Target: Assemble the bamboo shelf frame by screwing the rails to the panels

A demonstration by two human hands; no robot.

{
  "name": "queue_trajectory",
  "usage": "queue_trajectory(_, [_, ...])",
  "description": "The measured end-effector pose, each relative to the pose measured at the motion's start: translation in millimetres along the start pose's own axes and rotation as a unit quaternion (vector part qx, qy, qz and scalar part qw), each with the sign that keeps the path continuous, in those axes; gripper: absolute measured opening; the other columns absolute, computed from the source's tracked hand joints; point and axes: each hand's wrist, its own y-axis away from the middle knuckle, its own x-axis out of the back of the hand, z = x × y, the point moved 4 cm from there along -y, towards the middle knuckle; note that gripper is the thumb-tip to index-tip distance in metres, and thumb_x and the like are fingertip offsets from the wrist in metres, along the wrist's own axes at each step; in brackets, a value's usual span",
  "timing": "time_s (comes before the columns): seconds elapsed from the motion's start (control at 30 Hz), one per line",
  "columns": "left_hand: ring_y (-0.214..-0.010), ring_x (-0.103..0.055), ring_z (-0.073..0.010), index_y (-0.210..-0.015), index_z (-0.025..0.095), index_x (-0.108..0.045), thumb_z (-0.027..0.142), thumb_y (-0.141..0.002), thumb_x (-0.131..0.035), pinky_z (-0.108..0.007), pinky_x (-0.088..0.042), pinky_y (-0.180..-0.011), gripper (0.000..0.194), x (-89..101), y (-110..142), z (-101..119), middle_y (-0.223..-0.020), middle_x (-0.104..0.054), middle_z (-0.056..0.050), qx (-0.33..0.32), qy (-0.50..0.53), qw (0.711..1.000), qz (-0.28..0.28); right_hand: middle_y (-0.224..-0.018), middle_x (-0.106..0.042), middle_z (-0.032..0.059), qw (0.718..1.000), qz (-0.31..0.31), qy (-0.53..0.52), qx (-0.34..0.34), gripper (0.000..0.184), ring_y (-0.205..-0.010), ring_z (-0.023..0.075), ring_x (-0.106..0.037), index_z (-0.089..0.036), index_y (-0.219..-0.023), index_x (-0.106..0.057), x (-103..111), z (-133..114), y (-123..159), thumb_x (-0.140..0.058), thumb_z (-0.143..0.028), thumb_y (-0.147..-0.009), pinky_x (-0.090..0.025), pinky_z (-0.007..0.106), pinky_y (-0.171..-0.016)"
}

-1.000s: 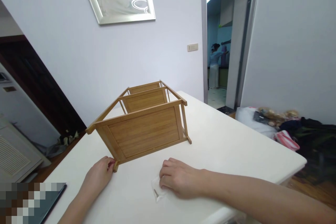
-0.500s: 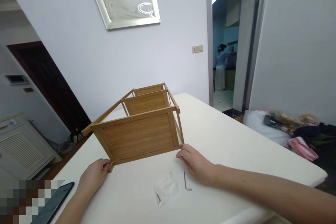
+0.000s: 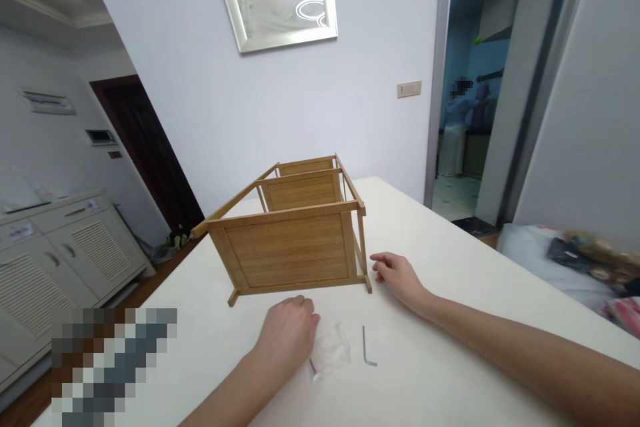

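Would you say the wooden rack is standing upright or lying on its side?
The rack is on its side: its panels stand on edge, and its legs run back along the table.

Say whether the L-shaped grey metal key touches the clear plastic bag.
Apart: the head view shows white tabletop between the grey metal key and the clear plastic bag.

Both hands (image 3: 290,327) reach forward, palms down, fingers curled.

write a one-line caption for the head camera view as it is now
Two bare hands near a wooden shelf unit, hex key and plastic bag on a white table.
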Motion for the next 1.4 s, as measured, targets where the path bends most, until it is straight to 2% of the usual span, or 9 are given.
queue_trajectory(0.07, [-0.089,-0.068,-0.0215,-0.096,0.020,-0.068,0.028,-0.094,-0.043,-0.032,-0.049,-0.080,0.026,-4.5,-9.9,27.3,-0.097,-0.072,-0.006,-0.044,0.060,0.997,-0.009,-0.074,-0.069,0.0026,1.000,0.022,-0.012,-0.007,0.022,-0.057,0.0138,-0.063,-0.016,-0.091,-0.065,-5.4,0.0,-6.0,-0.050,-0.023,-0.079,-0.051,0.027,-0.059])
queue_trajectory(0.13, [-0.090,-0.068,-0.0201,-0.100,0.020,-0.067,0.026,-0.094,-0.045,-0.030,-0.050,-0.081,0.024,-8.0,-23.0,44.2,-0.098,-0.072,-0.005,-0.065,0.077,0.995,-0.003,-0.077,-0.069,0.0039,0.999,0.034,-0.017,-0.003,0.021,-0.060,0.0145,-0.063,-0.016,-0.089,-0.065,-10.0,-1.4,-8.1,-0.051,-0.029,-0.082,-0.052,0.027,-0.058])
queue_trajectory(0.23, [-0.096,-0.067,-0.0206,-0.111,0.018,-0.063,0.019,-0.095,-0.041,-0.030,-0.050,-0.082,0.027,-11.4,-43.5,58.1,-0.106,-0.070,-0.008,-0.084,0.062,0.994,0.018,-0.078,-0.070,0.0039,0.999,0.032,-0.012,0.010,0.023,-0.064,0.0155,-0.063,-0.018,-0.086,-0.066,-11.4,-3.7,-4.6,-0.054,-0.037,-0.083,-0.051,0.026,-0.058])
queue_trajectory(0.37, [-0.091,-0.069,-0.0227,-0.130,0.022,-0.052,0.018,-0.097,-0.037,-0.033,-0.052,-0.076,0.037,-16.0,-62.6,68.8,-0.105,-0.070,-0.008,-0.108,0.036,0.993,0.027,-0.070,-0.069,0.0013,1.000,0.017,0.018,0.005,0.019,-0.058,0.0146,-0.063,-0.018,-0.086,-0.068,-3.2,-2.3,3.0,-0.054,-0.028,-0.080,-0.050,0.026,-0.057])
queue_trajectory(0.53, [-0.083,-0.071,-0.0252,-0.140,0.021,-0.042,0.013,-0.095,-0.035,-0.035,-0.053,-0.070,0.046,-20.8,-76.8,69.9,-0.095,-0.072,-0.010,-0.127,0.006,0.991,0.027,-0.062,-0.068,-0.0008,0.996,-0.037,0.082,0.007,0.018,-0.052,0.0143,-0.064,-0.017,-0.081,-0.068,6.2,-1.9,4.0,-0.052,-0.019,-0.075,-0.048,0.025,-0.056])
queue_trajectory(0.67, [-0.082,-0.071,-0.0253,-0.137,0.019,-0.044,0.010,-0.091,-0.040,-0.035,-0.052,-0.072,0.047,-22.9,-83.2,66.4,-0.092,-0.072,-0.011,-0.147,-0.010,0.989,0.026,-0.065,-0.070,0.0001,0.985,-0.071,0.152,0.043,0.020,-0.056,0.0155,-0.063,-0.018,-0.087,-0.071,13.0,-7.6,0.6,-0.055,-0.018,-0.075,-0.047,0.026,-0.060])
queue_trajectory(0.83, [-0.082,-0.071,-0.0251,-0.134,0.020,-0.046,0.010,-0.093,-0.037,-0.034,-0.052,-0.072,0.043,-23.6,-84.0,64.7,-0.090,-0.072,-0.012,-0.157,-0.013,0.987,0.023,-0.081,-0.072,0.0048,0.967,-0.084,0.215,0.107,0.018,-0.074,0.0198,-0.064,-0.020,-0.084,-0.072,15.2,-10.6,4.3,-0.055,-0.020,-0.081,-0.049,0.032,-0.073])
queue_trajectory(0.97, [-0.084,-0.071,-0.0233,-0.133,0.021,-0.046,0.011,-0.094,-0.034,-0.033,-0.052,-0.074,0.042,-22.8,-83.1,64.2,-0.092,-0.073,-0.011,-0.158,-0.010,0.987,0.020,-0.089,-0.067,0.0078,0.955,-0.092,0.238,0.150,0.020,-0.079,0.0203,-0.062,-0.019,-0.081,-0.072,8.9,-7.7,11.9,-0.053,-0.017,-0.083,-0.049,0.033,-0.077])
queue_trajectory(1.4, [-0.085,-0.071,-0.0232,-0.128,0.023,-0.048,0.012,-0.095,-0.034,-0.032,-0.051,-0.075,0.037,-22.1,-81.9,63.4,-0.093,-0.074,-0.008,-0.156,0.000,0.987,0.026,-0.084,-0.063,0.0069,0.933,-0.106,0.279,0.202,0.022,-0.077,0.0182,-0.060,-0.017,-0.083,-0.073,5.6,-11.7,16.3,-0.052,-0.011,-0.086,-0.050,0.033,-0.081])
